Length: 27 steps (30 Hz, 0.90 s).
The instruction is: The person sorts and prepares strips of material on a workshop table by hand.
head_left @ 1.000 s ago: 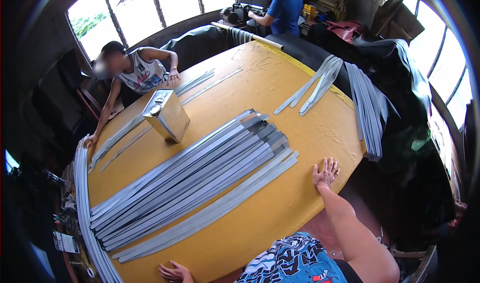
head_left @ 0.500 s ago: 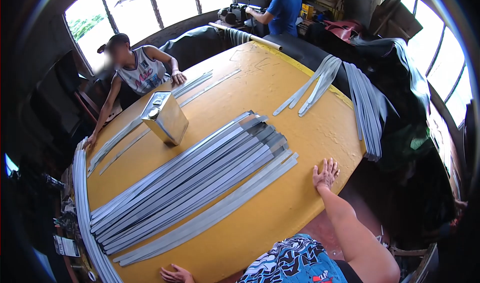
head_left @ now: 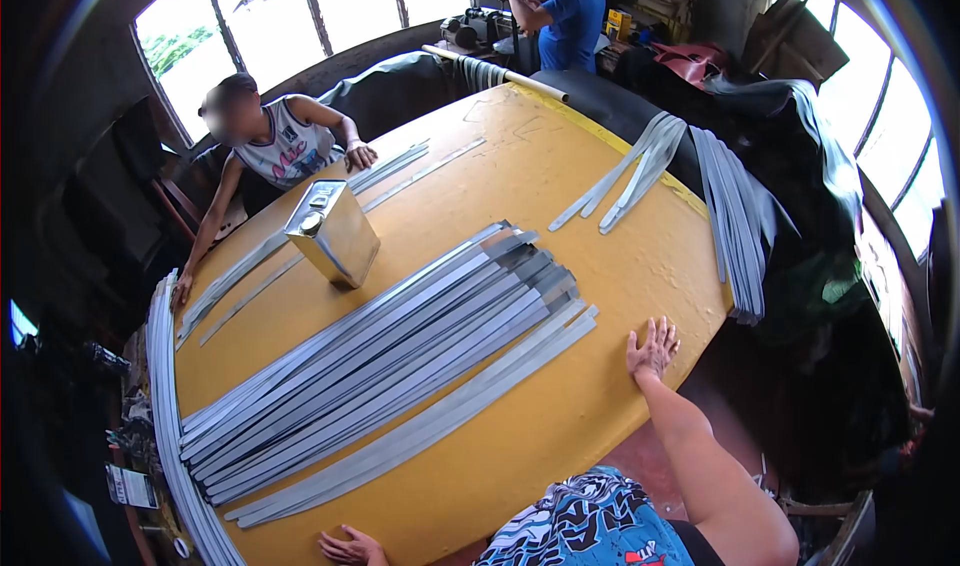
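Note:
My right hand [head_left: 653, 349] lies flat on the yellow tabletop [head_left: 560, 406] near its right edge, fingers spread and nothing held. At the near edge, my left hand [head_left: 350, 546] rests on the same surface with its fingers apart, partly cut off by the frame's bottom. Between them and farther in lies a broad bundle of long grey strips [head_left: 380, 366]. A separate pair of grey strips [head_left: 420, 421] runs along its near side, closest to my hands. Beyond the bundle stands a metal can [head_left: 345, 241] with a cap on top.
Across the table a person [head_left: 285, 146] leans with both hands near thin strips [head_left: 240, 271]. Another person in blue [head_left: 572, 21] stands at the back by a machine. Grey strips hang over the left edge [head_left: 165, 396] and the far right corner [head_left: 735, 226]. A pole [head_left: 500, 74] lies at the back.
The person in blue at the back has raised their hands from the machine to chest height or above. The view has shifted very slightly; my hands stay where they were.

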### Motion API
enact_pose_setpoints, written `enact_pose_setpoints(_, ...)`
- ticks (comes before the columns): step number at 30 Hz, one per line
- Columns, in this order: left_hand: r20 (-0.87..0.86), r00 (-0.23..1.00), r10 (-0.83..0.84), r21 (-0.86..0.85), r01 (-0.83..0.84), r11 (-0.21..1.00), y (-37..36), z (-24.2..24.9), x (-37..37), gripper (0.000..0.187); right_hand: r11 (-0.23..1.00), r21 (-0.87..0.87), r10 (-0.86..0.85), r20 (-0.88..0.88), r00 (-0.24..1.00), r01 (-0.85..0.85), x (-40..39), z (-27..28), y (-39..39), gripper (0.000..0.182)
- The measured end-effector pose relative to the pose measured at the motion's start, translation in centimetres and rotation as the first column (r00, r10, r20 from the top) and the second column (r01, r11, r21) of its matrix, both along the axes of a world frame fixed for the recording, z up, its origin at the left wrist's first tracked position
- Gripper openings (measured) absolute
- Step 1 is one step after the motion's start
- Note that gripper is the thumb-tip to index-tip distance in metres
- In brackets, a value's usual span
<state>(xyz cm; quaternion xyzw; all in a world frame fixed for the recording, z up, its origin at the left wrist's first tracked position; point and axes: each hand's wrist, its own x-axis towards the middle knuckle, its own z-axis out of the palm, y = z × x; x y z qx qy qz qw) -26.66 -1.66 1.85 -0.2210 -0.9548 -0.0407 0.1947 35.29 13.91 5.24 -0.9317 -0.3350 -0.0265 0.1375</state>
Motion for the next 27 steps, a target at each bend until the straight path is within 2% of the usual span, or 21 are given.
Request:
enact_pose_setpoints(3,-0.005,1.000,0.005,0.048,-0.005,0.999,0.1,-0.3,-0.1,0.051,1.000,0.001,0.001,0.000,1.000,-0.001,0.1,-0.2,-0.1,0.062)
enact_pose_setpoints(7,0.043,0.998,0.038,0.033,-0.039,0.999,0.5,1.0,0.7,0.052,1.000,0.004,0.001,-0.003,1.000,-0.001,0.2,-0.4,0.0,0.062)
enact_pose_setpoints(13,0.023,0.999,0.037,0.033,-0.038,0.999,0.1,-0.8,-0.6,0.054,1.000,-0.006,0.001,-0.018,1.000,-0.001,-0.1,0.1,-0.1,0.062)
enact_pose_setpoints(15,-0.034,0.999,-0.001,0.036,0.002,0.999,-0.3,-2.1,-1.7,0.054,1.000,-0.012,0.002,-0.016,1.000,-0.002,-0.1,0.3,-0.1,0.062)
enact_pose_setpoints(18,0.029,0.998,0.055,-0.006,-0.055,0.998,0.4,0.6,0.4,0.054,1.000,-0.016,0.004,-0.011,1.000,-0.004,0.0,0.1,-0.1,0.062)
enact_pose_setpoints(27,0.025,0.999,0.032,-0.001,-0.032,0.999,0.3,0.2,-0.1,0.053,1.000,-0.008,-0.002,-0.015,1.000,0.002,0.1,-0.2,-0.1,0.062)
